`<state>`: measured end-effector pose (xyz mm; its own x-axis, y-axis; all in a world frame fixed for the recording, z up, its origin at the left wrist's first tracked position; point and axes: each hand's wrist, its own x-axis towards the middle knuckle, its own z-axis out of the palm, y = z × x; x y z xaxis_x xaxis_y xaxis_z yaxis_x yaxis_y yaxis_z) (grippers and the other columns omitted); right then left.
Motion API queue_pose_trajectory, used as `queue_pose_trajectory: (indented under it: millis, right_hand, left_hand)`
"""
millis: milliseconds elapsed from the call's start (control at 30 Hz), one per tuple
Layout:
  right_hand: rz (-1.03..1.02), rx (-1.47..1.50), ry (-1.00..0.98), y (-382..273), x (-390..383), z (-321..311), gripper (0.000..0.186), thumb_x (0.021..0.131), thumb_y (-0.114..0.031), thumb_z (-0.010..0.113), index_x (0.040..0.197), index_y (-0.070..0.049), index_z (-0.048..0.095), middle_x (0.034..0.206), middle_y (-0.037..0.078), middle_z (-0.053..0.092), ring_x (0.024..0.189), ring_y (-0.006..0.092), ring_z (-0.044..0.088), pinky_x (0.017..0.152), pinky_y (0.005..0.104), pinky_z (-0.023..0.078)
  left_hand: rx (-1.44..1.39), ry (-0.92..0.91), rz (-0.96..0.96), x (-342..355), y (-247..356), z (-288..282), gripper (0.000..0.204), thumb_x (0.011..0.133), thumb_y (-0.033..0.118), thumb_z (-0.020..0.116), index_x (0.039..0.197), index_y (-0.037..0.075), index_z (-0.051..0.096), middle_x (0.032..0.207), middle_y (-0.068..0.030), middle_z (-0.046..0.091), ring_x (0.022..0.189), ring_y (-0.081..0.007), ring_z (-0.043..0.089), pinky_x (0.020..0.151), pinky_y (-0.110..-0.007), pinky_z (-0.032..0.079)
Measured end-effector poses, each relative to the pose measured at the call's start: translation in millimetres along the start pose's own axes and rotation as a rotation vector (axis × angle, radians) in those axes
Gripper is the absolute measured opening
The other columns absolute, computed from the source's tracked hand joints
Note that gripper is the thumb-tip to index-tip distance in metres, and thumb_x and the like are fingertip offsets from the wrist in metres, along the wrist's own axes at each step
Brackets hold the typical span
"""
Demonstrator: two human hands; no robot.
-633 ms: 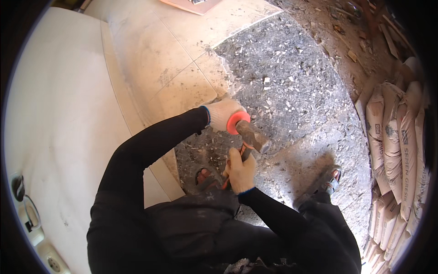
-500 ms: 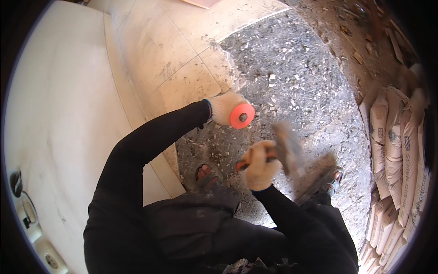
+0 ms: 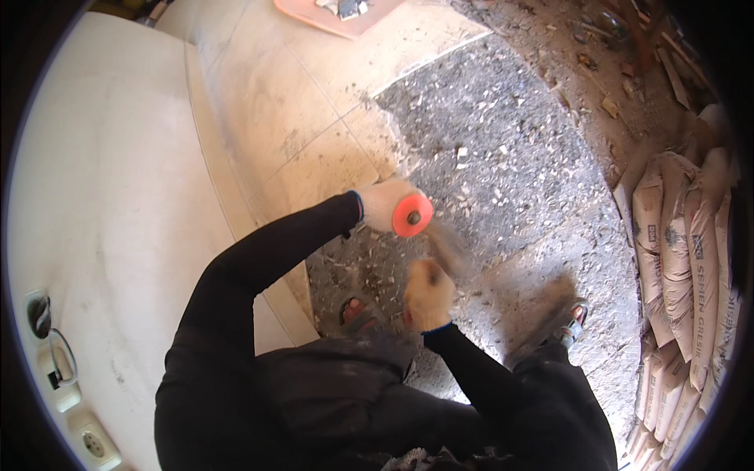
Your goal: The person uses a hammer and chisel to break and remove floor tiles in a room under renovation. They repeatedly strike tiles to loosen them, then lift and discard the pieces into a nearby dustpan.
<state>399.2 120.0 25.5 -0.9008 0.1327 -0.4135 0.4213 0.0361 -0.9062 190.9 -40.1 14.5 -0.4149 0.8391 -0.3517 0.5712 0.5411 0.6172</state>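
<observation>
Beside the red disc [image 3: 404, 224]: left hand [image 3: 382, 204], closed around chisel [image 3: 414, 217]. Nearside of the disc: right hand [image 3: 430, 298], clamped on blurred hammer [image 3: 447, 250].

Along the right side, many light-brown paper sacks with dark print [image 3: 695, 259] are resting close together, each touching its neighbour. Above them, a strip of brown, dusty earth [image 3: 581, 94] is running toward the upper right, and on it a flat, long piece of wood [image 3: 673, 78] and a small yellowish fragment [image 3: 610, 107] are lying. At the top, a shallow orange tray [image 3: 334, 27] is lying, partly cut by the picture's edge, and it is holding dark and whitish broken pieces [image 3: 349, 9]. On the left, a smooth white wall [image 3: 118, 196] is rising. Low on it, a black plug [image 3: 38, 315] is sitting, a thin grey cable [image 3: 73, 357] is curving below it, and a white round-faced socket [image 3: 93, 445] is showing near the bottom.
</observation>
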Motion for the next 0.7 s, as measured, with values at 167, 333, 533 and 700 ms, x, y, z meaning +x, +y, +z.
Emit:
queue_pose_trajectory:
  millis: [167, 333, 533, 700]
  right_hand:
    - [-0.191, 0.104, 0.125, 6.6, -7.8, 5.0, 0.024, 0.104, -0.02, 0.065, 0.089, -0.003, 0.064, 0.068, 0.003, 0.06, 0.056, 0.0139, 0.061, 0.052, 0.0343, 0.05]
    - [0.014, 0.483, 0.048, -2.8, -5.0, 0.0, 0.025, 0.105, -0.02, 0.064, 0.088, -0.003, 0.06, 0.068, 0.006, 0.059, 0.054, 0.015, 0.059, 0.051, 0.035, 0.051]
    - [0.202, 0.553, 0.218, -24.9, 0.1, -1.5, 0.022, 0.106, -0.02, 0.064, 0.091, -0.004, 0.058, 0.07, 0.004, 0.055, 0.052, 0.0139, 0.056, 0.047, 0.0343, 0.049]
    - [0.364, 0.47, -0.095, -32.4, 1.1, -1.7, 0.022, 0.107, -0.02, 0.064, 0.095, -0.004, 0.056, 0.071, 0.004, 0.056, 0.049, 0.0125, 0.051, 0.047, 0.0336, 0.05]
  left_hand:
    - [-0.023, -0.025, -0.05, -0.3, 3.9, -6.2, 0.041, 0.076, 0.024, 0.09, 0.11, 0.008, 0.074, 0.109, -0.0167, 0.076, 0.108, -0.0386, 0.072, 0.093, -0.047, 0.058]
    - [-0.085, 0.012, -0.108, 4.7, 6.1, -6.0, 0.034, 0.081, 0.022, 0.085, 0.111, 0.009, 0.074, 0.111, -0.0183, 0.077, 0.109, -0.0414, 0.071, 0.092, -0.048, 0.058]
    - [-0.071, -0.011, -0.109, 8.1, 4.9, -0.5, 0.029, 0.084, 0.027, 0.083, 0.106, 0.009, 0.074, 0.104, -0.0179, 0.077, 0.1, -0.0424, 0.073, 0.087, -0.049, 0.058]
    - [-0.072, -0.006, -0.019, 9.3, 1.3, -1.4, 0.031, 0.085, 0.027, 0.082, 0.108, 0.008, 0.075, 0.103, -0.0185, 0.077, 0.1, -0.0418, 0.073, 0.086, -0.049, 0.058]
